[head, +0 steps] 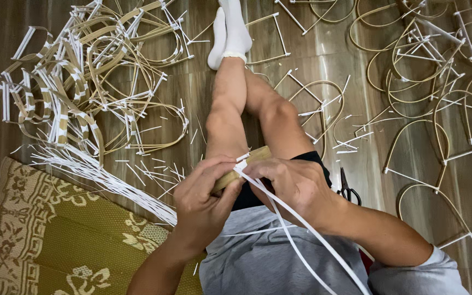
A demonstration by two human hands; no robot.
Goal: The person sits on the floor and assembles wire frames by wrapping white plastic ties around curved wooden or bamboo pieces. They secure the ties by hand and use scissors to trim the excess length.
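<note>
Where both hands (247,188) clasp it, the bamboo strip (255,155) is mostly hidden.

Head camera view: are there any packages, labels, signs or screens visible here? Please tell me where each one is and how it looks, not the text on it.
None in view: no package, label, sign or screen.
Only bare materials show: bent bamboo hoops on the wooden floor, loose white strips, black scissors and a patterned mat.
The left hand and right hand hold a plain bamboo strip bound with white strip, unmarked.
</note>
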